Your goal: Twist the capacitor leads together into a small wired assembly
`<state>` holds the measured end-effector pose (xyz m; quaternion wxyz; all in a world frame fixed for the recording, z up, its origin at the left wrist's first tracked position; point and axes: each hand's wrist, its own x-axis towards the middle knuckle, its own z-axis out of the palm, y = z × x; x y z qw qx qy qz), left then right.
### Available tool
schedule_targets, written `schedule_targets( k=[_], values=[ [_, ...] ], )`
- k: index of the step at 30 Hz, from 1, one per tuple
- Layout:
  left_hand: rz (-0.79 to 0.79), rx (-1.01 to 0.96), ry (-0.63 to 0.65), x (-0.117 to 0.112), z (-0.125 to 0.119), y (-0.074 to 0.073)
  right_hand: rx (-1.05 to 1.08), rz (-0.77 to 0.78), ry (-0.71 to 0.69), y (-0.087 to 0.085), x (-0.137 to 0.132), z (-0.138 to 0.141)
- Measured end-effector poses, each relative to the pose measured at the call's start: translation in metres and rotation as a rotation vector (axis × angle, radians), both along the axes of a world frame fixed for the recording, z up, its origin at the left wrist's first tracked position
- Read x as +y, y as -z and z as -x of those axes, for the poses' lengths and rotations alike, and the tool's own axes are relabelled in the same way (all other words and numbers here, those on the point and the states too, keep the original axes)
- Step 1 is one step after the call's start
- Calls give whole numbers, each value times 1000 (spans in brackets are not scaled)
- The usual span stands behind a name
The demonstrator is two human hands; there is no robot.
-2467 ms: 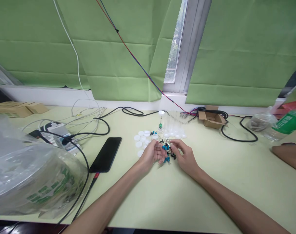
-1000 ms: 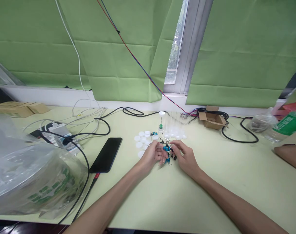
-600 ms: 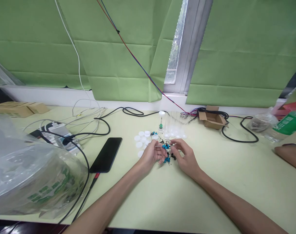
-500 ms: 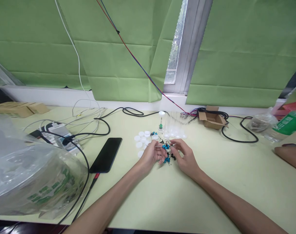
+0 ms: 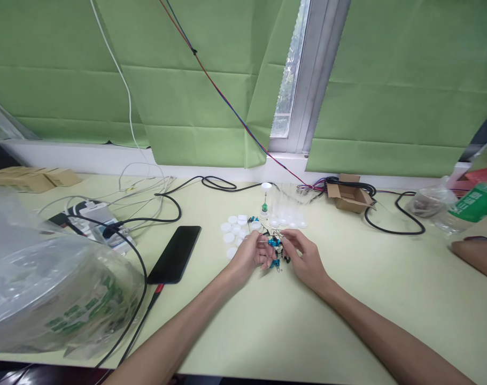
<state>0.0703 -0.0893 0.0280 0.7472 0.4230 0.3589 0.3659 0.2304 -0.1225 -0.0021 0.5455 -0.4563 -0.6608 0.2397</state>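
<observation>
Between my hands is a small blue part on a thin metal rod [image 5: 273,242]. My left hand [image 5: 249,254] is closed on the rod's left side, palm partly turned up. The thumb and fingers of my right hand [image 5: 303,255] pinch at the right end of the same part; what the tips grip there is too small to make out. Just below, a second blue piece [image 5: 275,263] with metal and black bits lies by my left fingertips. Another blue piece [image 5: 253,220] rests beyond my hands. White round caps [image 5: 227,238] lie left of them.
A clear tube with a green piece inside [image 5: 264,206] stands behind my hands, beside more clear tubes [image 5: 289,211]. At left are a black phone [image 5: 175,255], a power strip [image 5: 102,224] and a plastic bag [image 5: 67,299]. A cardboard box [image 5: 349,199], bottle [image 5: 468,208] and another person's arm [image 5: 478,256] are at right.
The blue part between my hands has shifted very slightly right and down. Both hands keep nearly the same place and grip.
</observation>
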Motion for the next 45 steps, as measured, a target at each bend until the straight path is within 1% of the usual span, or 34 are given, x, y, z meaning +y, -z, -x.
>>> schedule_targets(
  k=[5,12,20,30,34,40,45],
  values=[
    [-12,4,19,1,0,3,-4,-6,9,0,0,-1],
    [-28,6,6,1,0,3,-11,18,14,-2,-2,0],
    [-43,17,8,0,-1,0,-51,-67,5,-1,-2,0],
    [-31,17,20,1,1,2,-37,-60,14,2,0,-1],
    [-53,27,36,1,1,5,-25,-38,19,2,0,-1],
    [-148,81,62,1,3,7,-11,-24,6,3,0,-1],
    [-153,78,68,1,4,7,-3,-14,1,3,0,-1]
  ],
)
